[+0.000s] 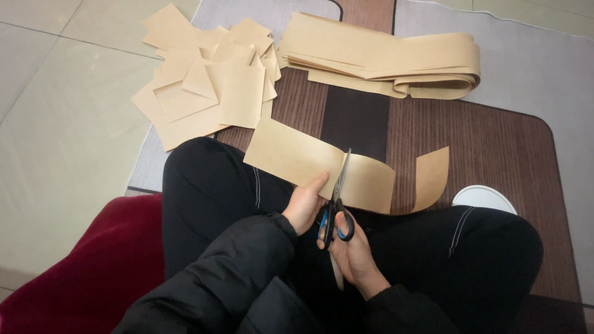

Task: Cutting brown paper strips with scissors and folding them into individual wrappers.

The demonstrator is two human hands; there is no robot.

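The right hand (354, 250) is closed through the loops of a pair of blue-and-black-handled steel scissors (337, 204), thumb and fingers in the rings, blades pointing away from the body and up across the picture. The blades sit partway across a long tan kraft-paper strip (297, 158), entering it from its near edge. The left hand (304, 205) is closed in a pinch on that same near edge, thumb on top, just left of the blades and nearly touching them.

The strip's long axis runs left to right across the person's lap, roughly crosswise to the scissor blades. Its flat left part lies over the left knee in black trousers (210, 192); to the right of the blades it curls round and ends in an upturned tail (433, 176). So the piece on the left-hand side is held, while the right side hangs free.

Farther out, on the brown ribbed floor mat (495, 148), lies a thick folded bundle of the same tan paper (383, 59). To its left sits a loose heap of cut tan paper rectangles (204, 80), spilling onto pale floor tiles (62, 124). A dark red cushion (93, 260) is at the lower left, and a white shoe tip (482, 198) shows by the right knee.
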